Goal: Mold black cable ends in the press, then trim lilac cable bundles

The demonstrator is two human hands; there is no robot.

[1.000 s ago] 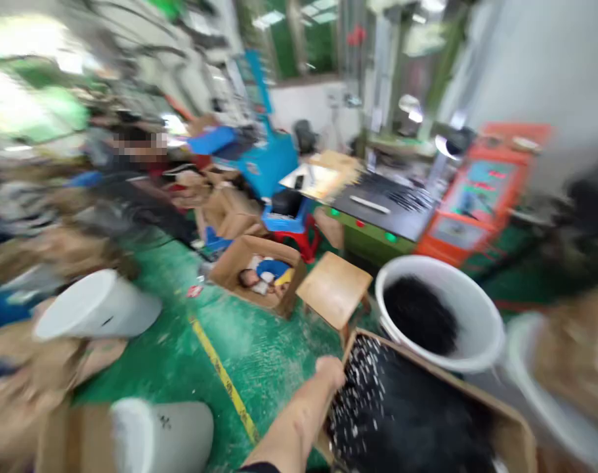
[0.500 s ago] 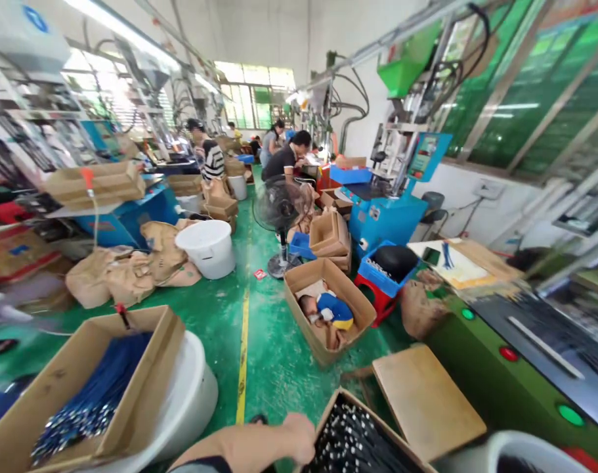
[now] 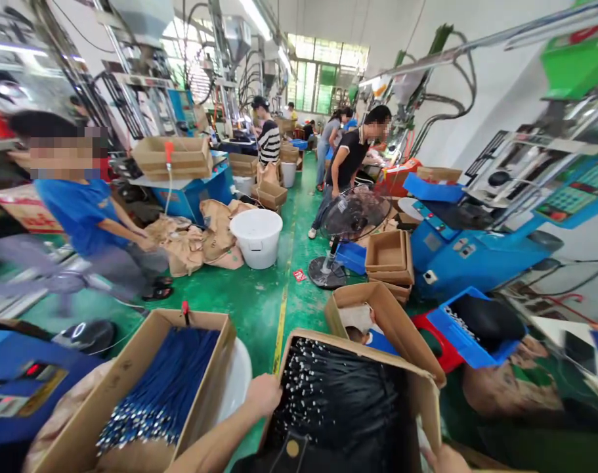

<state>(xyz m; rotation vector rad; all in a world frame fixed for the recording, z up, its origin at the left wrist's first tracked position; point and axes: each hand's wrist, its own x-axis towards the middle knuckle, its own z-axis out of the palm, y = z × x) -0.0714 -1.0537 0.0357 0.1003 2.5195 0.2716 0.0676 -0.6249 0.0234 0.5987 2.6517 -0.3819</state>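
Note:
A cardboard box point(image 3: 427, 401) full of thin black cables with shiny ends is right in front of me. My left hand point(image 3: 263, 395) is closed around its left rim. At the bottom edge of the view, my right hand point(image 3: 449, 458) grips the box's right side, with part of that hand cut off. The black cables point(image 3: 342, 387) lie lengthwise, their silvery tips towards the left. To my left, a second cardboard box point(image 3: 207, 368) of blue cables point(image 3: 165, 378) rests on a white tub point(image 3: 237, 378).
Beyond my box stands another cardboard box point(image 3: 402, 322) with a person partly visible inside. A standing fan point(image 3: 355, 217), a white bucket point(image 3: 256, 240) and a blue crate point(image 3: 480, 328) are nearby. A person in blue point(image 3: 79, 217) is at left. A yellow line point(image 3: 281, 322) crosses the green floor.
The box of black cables has come up and further into view, now covering part of the box behind it. My right hand has appeared. The view has turned, and a person in blue shows at left.

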